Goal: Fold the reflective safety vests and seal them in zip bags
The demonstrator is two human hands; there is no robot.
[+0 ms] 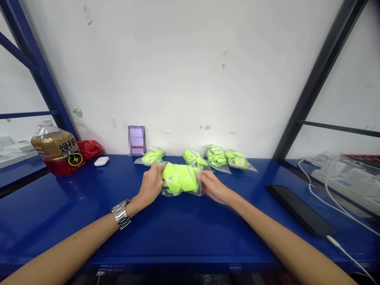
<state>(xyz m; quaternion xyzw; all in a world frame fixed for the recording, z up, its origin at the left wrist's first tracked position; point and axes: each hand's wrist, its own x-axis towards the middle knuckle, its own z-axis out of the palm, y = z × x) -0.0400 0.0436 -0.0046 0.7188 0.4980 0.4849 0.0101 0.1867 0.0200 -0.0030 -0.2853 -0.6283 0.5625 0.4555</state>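
Between my two hands is a clear plastic bag with folded neon-yellow fabric and pale grey strips inside. My left hand, with a metal watch on its wrist, is closed on the bag's left end. At the right end, the fingers of my right hand pinch the bag's edge. Just behind lie similar bags of neon-yellow fabric: one bag on the left, and a bag, another bag and a further bag on the right, near the wall.
On the blue table, a large drink bottle, a red plastic bag and a white earphone case stand left. A purple-screened phone leans on the wall. A black phone with a white cable lies right.
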